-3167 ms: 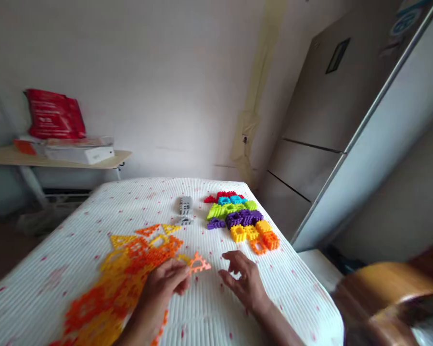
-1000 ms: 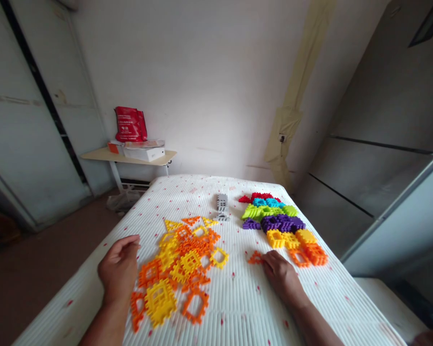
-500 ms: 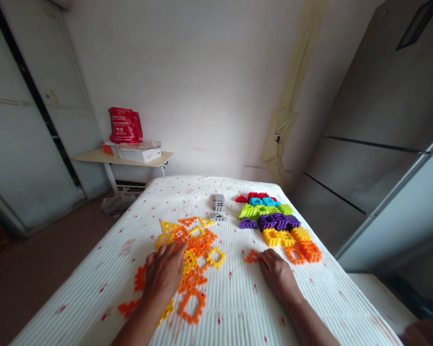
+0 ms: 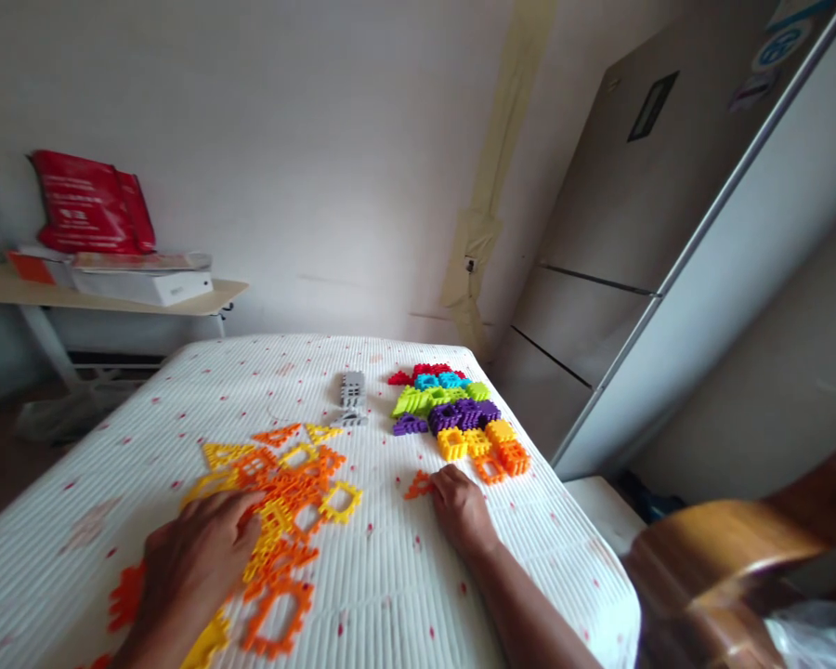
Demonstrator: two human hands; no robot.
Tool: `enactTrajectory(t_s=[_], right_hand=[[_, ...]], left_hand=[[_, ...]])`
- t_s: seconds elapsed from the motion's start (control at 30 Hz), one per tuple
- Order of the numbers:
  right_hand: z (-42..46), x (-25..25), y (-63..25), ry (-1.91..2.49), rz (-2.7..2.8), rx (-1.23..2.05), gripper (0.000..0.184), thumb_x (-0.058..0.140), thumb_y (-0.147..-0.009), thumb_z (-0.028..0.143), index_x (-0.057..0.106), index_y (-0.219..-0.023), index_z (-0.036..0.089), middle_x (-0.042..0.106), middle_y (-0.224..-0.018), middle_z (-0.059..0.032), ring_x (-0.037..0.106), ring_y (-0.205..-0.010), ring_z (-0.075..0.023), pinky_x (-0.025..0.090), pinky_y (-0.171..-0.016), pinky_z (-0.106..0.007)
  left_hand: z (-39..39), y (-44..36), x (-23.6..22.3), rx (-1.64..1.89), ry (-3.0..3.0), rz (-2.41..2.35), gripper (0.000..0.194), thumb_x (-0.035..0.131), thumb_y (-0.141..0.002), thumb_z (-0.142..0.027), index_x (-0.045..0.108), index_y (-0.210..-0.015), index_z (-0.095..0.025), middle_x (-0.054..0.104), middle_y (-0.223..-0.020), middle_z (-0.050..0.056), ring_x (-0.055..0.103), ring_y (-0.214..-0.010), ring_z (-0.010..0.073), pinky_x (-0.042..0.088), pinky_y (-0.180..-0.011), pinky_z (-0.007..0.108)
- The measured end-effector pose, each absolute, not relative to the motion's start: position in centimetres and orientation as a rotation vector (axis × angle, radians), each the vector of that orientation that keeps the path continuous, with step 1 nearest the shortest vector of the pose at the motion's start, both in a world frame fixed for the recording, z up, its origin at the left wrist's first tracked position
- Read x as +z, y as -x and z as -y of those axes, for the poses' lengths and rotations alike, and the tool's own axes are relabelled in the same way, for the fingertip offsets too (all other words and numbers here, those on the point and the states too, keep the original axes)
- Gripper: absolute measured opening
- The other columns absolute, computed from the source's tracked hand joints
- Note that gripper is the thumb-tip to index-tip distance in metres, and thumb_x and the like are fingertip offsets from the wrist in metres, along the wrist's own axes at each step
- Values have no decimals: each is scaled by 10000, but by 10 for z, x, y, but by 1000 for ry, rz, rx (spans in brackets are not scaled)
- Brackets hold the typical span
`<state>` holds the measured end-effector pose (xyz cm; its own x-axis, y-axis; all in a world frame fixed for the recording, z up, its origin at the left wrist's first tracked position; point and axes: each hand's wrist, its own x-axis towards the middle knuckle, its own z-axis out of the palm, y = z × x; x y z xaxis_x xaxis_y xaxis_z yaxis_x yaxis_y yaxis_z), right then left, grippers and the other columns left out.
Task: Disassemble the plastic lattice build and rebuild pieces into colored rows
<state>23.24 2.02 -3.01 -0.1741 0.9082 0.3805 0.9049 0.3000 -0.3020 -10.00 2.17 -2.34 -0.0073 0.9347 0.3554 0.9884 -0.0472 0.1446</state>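
Observation:
My left hand (image 4: 191, 562) lies palm down, fingers spread, on a loose heap of flat orange and yellow plastic pieces (image 4: 285, 502), squares and triangles, on a white ribbed table (image 4: 404, 595). My right hand (image 4: 460, 509) rests on the table with curled fingers, its fingertips touching a small orange triangle piece (image 4: 416, 485). Just beyond that hand stand sorted rows of pieces (image 4: 456, 418): red, blue, green, purple, yellow, orange.
A grey remote-like object (image 4: 352, 394) lies past the heap. A side table (image 4: 97, 295) with a red bag (image 4: 90, 216) and boxes stands at the left wall. A tall grey cabinet (image 4: 633, 214) is to the right, a wooden chair (image 4: 731, 557) at bottom right.
My left hand has slid down and to the left over the heap. My right hand stays beside the orange triangle. The camera has turned to the right.

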Motion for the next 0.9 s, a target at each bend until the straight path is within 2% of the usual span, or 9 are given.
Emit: enactTrajectory(t_s=[0.17, 0.4, 0.6, 0.73, 0.9], right_hand=[[-19, -29, -234, 1662, 2049, -8, 218, 434, -844, 74, 557, -695, 173, 552, -752, -18, 521, -688, -116, 365, -628, -188], [-19, -25, -240, 1743, 2021, -52, 227, 435, -846, 81, 568, -688, 174, 566, -740, -20, 532, -692, -118, 353, -624, -191], [-18, -25, -251, 1902, 1934, -111, 222, 420, -847, 86, 589, -744, 187, 598, -772, -27, 556, -688, -121, 347, -586, -198], [-18, -24, -255, 1982, 1956, -193, 207, 428, -837, 92, 590, -751, 188, 609, -784, -37, 557, -727, -139, 348, -595, -207], [-16, -20, -255, 2130, 1916, -205, 171, 439, -834, 129, 596, -783, 177, 612, -809, -41, 551, -736, -145, 344, -604, -212]], left_hand=[[-19, 97, -19, -549, 2102, 2062, 319, 386, -817, -221, 668, -964, -208, 690, -1041, 98, 600, -971, 279, 425, -769, 399], [-19, 97, -20, -544, 2097, 2103, 297, 376, -816, -199, 650, -928, -219, 691, -1027, 81, 596, -971, 261, 420, -772, 380], [-19, 96, -20, -561, 2099, 2096, 328, 375, -833, -247, 648, -1004, -188, 692, -1044, 97, 594, -982, 270, 417, -788, 388], [-17, 95, -18, -541, 2116, 2092, 342, 372, -843, -289, 655, -1015, -206, 695, -1061, 75, 596, -994, 259, 409, -791, 382], [-14, 91, -12, -512, 2119, 2093, 320, 418, -817, -247, 665, -1020, -232, 694, -1069, 45, 588, -996, 240, 400, -799, 373]])
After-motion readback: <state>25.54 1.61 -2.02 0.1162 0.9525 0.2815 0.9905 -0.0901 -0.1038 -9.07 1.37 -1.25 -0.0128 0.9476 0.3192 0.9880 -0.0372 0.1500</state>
